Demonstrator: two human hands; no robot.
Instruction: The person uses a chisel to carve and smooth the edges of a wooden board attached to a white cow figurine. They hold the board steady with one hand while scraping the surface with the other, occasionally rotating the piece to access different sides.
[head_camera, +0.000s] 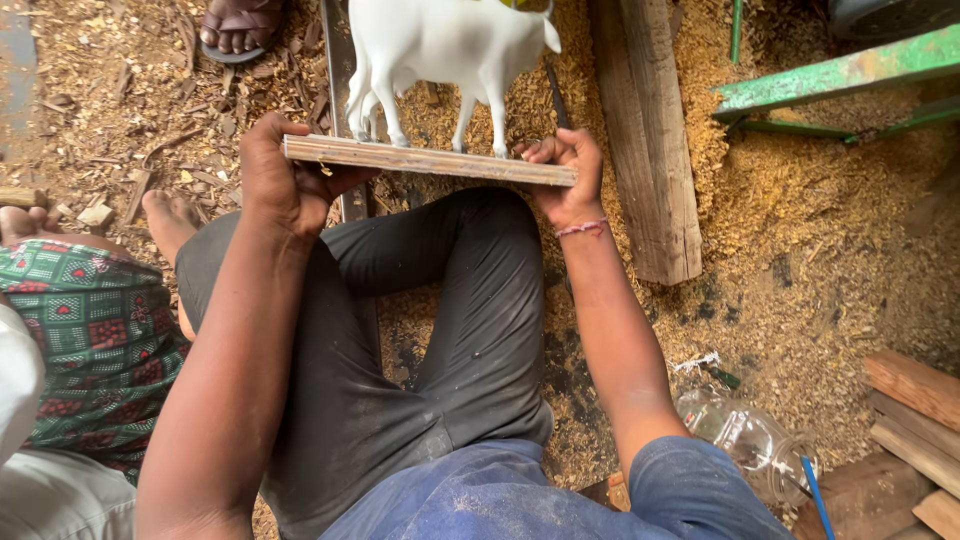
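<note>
Board: thin wooden board (430, 160), held level above the lap, near the far middle of the scene.
Figure: white goat figure (440, 50), standing with its feet on the board; head cut off by the far edge.
Left hand: left hand (285, 175), fingers clamped on the board's left end.
Right hand: right hand (565, 175), fingers curled shut on the board's right end; braided wristband (582, 229) on the wrist.
Floor: sawdust floor (800, 240).
Right: timber beam (645, 140); green metal frame (840, 75).
Near right: clear plastic jar (745, 440) lying on its side, beside stacked wood offcuts (915, 420).
Left: another person's checked cloth (90, 330); sandalled foot (238, 25) at far left.
</note>
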